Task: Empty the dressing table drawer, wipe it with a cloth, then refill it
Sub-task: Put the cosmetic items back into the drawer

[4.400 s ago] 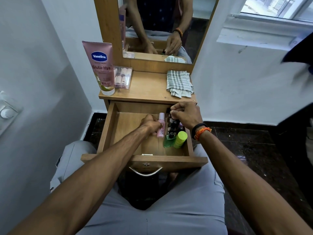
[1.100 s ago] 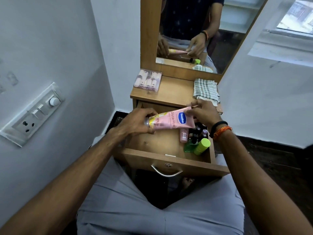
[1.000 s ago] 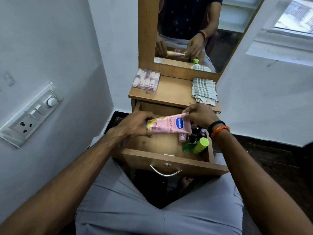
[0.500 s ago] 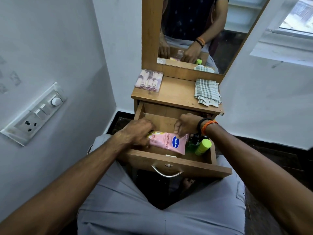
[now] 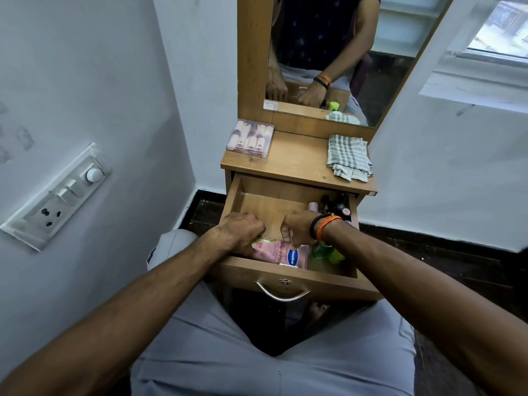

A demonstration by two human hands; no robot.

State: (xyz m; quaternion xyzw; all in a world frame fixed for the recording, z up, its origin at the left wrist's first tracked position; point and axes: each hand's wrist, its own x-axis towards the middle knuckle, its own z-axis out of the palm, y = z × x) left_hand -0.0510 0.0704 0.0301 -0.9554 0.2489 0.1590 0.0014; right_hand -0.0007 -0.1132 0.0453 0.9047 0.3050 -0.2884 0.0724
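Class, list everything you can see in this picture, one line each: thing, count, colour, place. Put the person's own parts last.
Drawer: one, wooden, pulled open under the tabletop.
Lotion tube: one, pink, lying in the drawer's front.
Small bottles: several, dark and pink, drawer's right side; exact count unclear.
Green bottle: one, drawer's right front.
Cloth: one, grey checked, tabletop right.
Clear box: one, holding pale rolls, tabletop left.
Mirror: one, wood-framed, above the tabletop.
Switch panel: one, white, left wall.
Left hand: gripping the tube's cap end.
Right hand: on the tube, wristbands on.
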